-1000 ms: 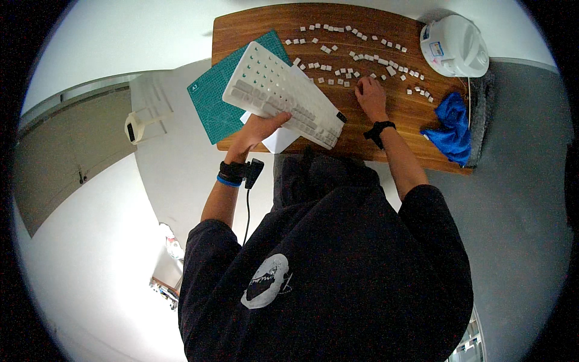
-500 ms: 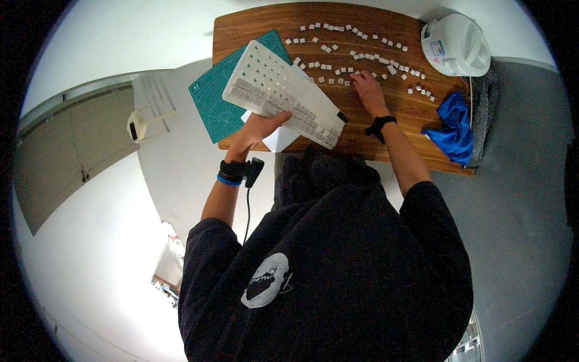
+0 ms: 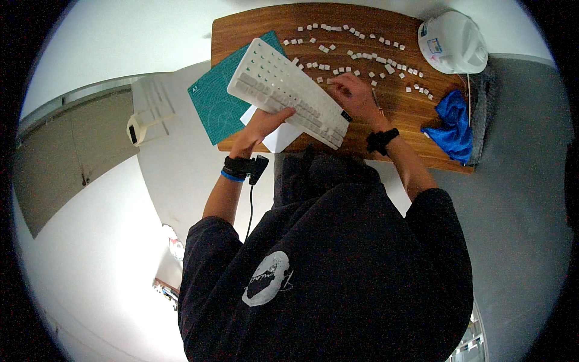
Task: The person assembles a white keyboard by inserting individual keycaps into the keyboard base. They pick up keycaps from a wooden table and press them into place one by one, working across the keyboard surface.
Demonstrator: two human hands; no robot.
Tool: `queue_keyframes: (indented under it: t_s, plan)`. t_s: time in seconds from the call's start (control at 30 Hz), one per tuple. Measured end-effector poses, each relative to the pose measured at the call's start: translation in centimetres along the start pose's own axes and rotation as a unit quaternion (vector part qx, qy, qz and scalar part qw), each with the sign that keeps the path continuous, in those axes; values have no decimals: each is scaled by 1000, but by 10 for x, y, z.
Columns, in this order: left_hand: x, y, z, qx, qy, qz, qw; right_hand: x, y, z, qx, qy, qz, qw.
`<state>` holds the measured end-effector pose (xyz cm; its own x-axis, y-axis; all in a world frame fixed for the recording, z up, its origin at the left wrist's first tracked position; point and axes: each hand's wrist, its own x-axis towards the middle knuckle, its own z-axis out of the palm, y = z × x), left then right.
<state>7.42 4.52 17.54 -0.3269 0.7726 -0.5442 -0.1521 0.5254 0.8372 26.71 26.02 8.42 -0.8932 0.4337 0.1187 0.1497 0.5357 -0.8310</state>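
Note:
A white keyboard [image 3: 307, 107] is held tilted above the table's near edge, my left hand [image 3: 265, 125] closed on its near side with the thumb on top. Green spots show where keycaps are absent at its far left part; pale keycaps cover much of the rest. Just beyond the keyboard's right side is my right hand [image 3: 356, 96], its fingers curled inward and somewhat blurred. Whatever it may pinch is too small to see. Loose white keycaps [image 3: 389, 69] lie in several wavy rows across the wooden table [image 3: 241, 23], some close by the right hand.
Under the keyboard's left end lies a green cutting mat [image 3: 211, 104], with a white flat-sided object [image 3: 282, 140] at the table's front edge. At the right stand a rounded white appliance [image 3: 452, 43] and a crumpled blue cloth [image 3: 451, 130].
My right hand has moved left and toward me, from the loose keycaps to beside the keyboard. The keyboard has shifted slightly right, still in my left hand.

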Motion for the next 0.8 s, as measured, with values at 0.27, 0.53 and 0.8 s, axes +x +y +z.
queue_keyframes:
  t_s: [0.27, 0.53, 0.8]
  plan:
    - [0, 15, 8, -45, -11, -16, 999, 5, -83, 6, 115, -60, -50, 990]
    - [1, 13, 11, -37, -5, -18, 999, 0, -69, 11, 45, -64, -117, 990]
    - [7, 2, 12, -79, 5, -26, 996, -3, -67, 15, 51, -54, -134, 988]
